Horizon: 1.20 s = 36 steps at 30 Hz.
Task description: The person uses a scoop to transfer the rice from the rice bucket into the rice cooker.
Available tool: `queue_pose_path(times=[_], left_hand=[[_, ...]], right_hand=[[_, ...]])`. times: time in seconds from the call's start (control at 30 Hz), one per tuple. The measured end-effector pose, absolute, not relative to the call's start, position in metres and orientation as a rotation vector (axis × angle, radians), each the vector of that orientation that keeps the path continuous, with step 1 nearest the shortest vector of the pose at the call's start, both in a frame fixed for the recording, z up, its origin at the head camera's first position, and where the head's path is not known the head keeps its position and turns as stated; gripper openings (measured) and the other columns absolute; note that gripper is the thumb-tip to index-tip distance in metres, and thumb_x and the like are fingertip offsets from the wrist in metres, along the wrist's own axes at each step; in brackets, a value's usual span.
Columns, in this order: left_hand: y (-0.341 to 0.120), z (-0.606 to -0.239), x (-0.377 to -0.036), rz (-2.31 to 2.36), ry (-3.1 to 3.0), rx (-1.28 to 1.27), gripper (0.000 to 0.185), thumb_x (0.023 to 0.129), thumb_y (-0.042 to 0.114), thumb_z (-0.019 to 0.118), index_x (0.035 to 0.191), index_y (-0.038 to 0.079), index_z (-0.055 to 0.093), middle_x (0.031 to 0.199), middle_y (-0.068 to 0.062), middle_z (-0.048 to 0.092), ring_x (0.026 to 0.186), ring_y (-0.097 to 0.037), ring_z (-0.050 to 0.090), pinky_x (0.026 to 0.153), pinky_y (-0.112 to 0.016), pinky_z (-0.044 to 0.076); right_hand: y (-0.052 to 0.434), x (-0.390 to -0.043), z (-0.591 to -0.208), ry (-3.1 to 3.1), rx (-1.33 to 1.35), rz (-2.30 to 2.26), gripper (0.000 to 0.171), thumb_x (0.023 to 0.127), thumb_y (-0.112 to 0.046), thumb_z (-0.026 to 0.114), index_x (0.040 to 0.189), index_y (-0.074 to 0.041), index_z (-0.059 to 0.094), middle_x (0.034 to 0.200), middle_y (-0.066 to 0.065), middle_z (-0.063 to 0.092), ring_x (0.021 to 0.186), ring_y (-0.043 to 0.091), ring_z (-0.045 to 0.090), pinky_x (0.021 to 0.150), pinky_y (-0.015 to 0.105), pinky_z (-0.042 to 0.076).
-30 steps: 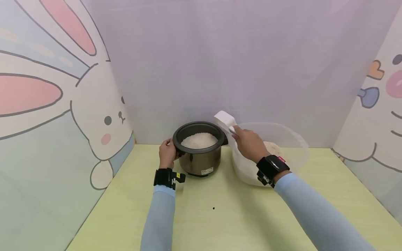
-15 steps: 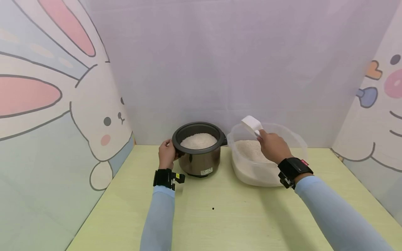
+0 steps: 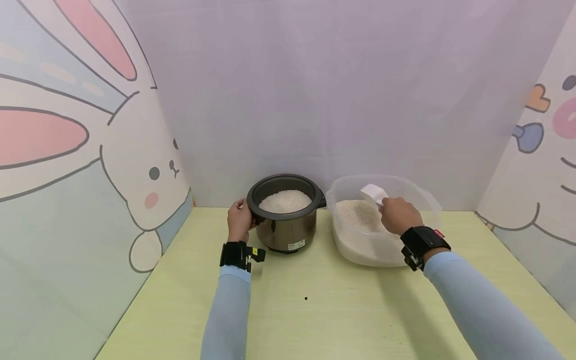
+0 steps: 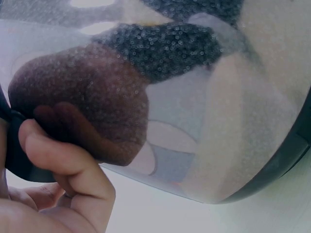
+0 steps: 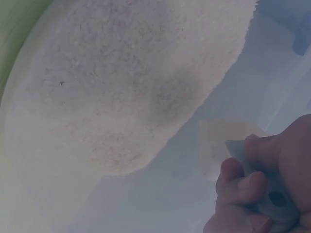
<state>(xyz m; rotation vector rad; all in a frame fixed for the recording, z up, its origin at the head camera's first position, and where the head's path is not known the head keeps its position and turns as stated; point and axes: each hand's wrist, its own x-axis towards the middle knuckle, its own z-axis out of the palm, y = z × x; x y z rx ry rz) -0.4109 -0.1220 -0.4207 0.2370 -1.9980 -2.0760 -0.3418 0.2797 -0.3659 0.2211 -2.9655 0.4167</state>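
Observation:
My left hand [image 3: 239, 220] grips the side handle [image 4: 24, 162] of a brown rice cooker [image 3: 284, 232]. The cooker stands without a lid, with white rice [image 3: 285, 201] inside it. In the left wrist view, curled fingers [image 4: 63, 158] lie round the dark handle beside the shiny wall. My right hand [image 3: 401, 215] holds a white scoop [image 3: 373, 193] by its handle [image 5: 284, 196], over a clear plastic tub [image 3: 360, 252]. Rice [image 3: 357, 214] fills the tub's lower part, heaped towards the left. Whether the scoop contains anything is hidden.
Both vessels stand side by side on a pale yellow-green table [image 3: 270, 320], close to the plain back wall [image 3: 288, 100]. A small black speck [image 3: 306, 298] lies in front of the cooker. Rabbit-printed panels [image 3: 148, 200] flank the table.
My right hand has carried the scoop rightwards from beside the cooker's rim to over the tub, then lowered it towards the rice. The left hand has stayed on the cooker's handle.

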Motion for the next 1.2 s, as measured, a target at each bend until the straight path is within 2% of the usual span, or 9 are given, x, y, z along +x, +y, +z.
queue_pose_path(times=[0.27, 0.53, 0.63, 0.77, 1.07, 1.2], left_hand=[[-0.123, -0.419, -0.410, -2.077, -2.001, 0.237, 0.043, 0.107, 0.036, 0.053, 0.137, 0.006, 0.060, 0.083, -0.004, 0.055, 0.053, -0.008, 0.054, 0.050, -0.022, 0.051], [-0.123, -0.420, -0.411, -2.091, -1.988, 0.235, 0.043, 0.107, 0.036, 0.054, 0.136, 0.005, 0.060, 0.080, -0.003, 0.055, 0.052, -0.008, 0.053, 0.049, -0.021, 0.051], [-0.123, -0.421, -0.411, -2.098, -1.988, 0.239, 0.042, 0.106, 0.036, 0.055, 0.135, 0.006, 0.061, 0.081, -0.003, 0.054, 0.052, -0.008, 0.053, 0.049, -0.022, 0.051], [-0.123, -0.420, -0.410, -2.104, -1.987, 0.241, 0.042, 0.106, 0.036, 0.055, 0.134, 0.006, 0.061, 0.082, -0.004, 0.054, 0.052, -0.008, 0.053, 0.050, -0.022, 0.051], [-0.124, -0.419, -0.409, -2.090, -1.992, 0.244, 0.041, 0.107, 0.035, 0.055, 0.134, 0.005, 0.061, 0.081, -0.003, 0.054, 0.052, -0.008, 0.053, 0.049, -0.022, 0.051], [-0.125, -0.420, -0.410, -2.092, -1.993, 0.247, 0.042, 0.107, 0.036, 0.054, 0.134, 0.006, 0.061, 0.082, -0.004, 0.054, 0.053, -0.009, 0.053, 0.050, -0.022, 0.052]], right_hand=[[0.283, -0.347, -0.369, -3.059, 0.187, 0.418, 0.025, 0.106, -0.009, 0.050, 0.098, 0.008, 0.066, 0.072, 0.014, 0.061, 0.056, 0.026, 0.056, 0.052, 0.037, 0.042], [0.286, -0.351, -0.375, -3.154, 0.122, 0.450, 0.023, 0.103, -0.008, 0.051, 0.088, 0.002, 0.065, 0.067, 0.011, 0.053, 0.056, 0.023, 0.047, 0.053, 0.036, 0.039], [0.287, -0.354, -0.378, -3.188, 0.192, 0.439, 0.028, 0.104, -0.010, 0.052, 0.079, -0.003, 0.061, 0.066, 0.007, 0.048, 0.057, 0.020, 0.044, 0.058, 0.037, 0.038], [0.290, -0.358, -0.380, -3.191, 0.343, 0.418, 0.041, 0.104, -0.012, 0.052, 0.064, -0.013, 0.046, 0.062, 0.000, 0.035, 0.056, 0.016, 0.037, 0.061, 0.035, 0.037], [0.289, -0.361, -0.378, -3.163, 0.515, 0.501, 0.046, 0.101, -0.011, 0.055, 0.059, -0.017, 0.036, 0.059, -0.006, 0.027, 0.055, 0.011, 0.027, 0.058, 0.028, 0.028], [0.288, -0.360, -0.376, -3.186, 0.535, 0.580, 0.049, 0.103, -0.012, 0.055, 0.058, -0.019, 0.036, 0.057, -0.007, 0.026, 0.053, 0.009, 0.024, 0.058, 0.027, 0.029]])
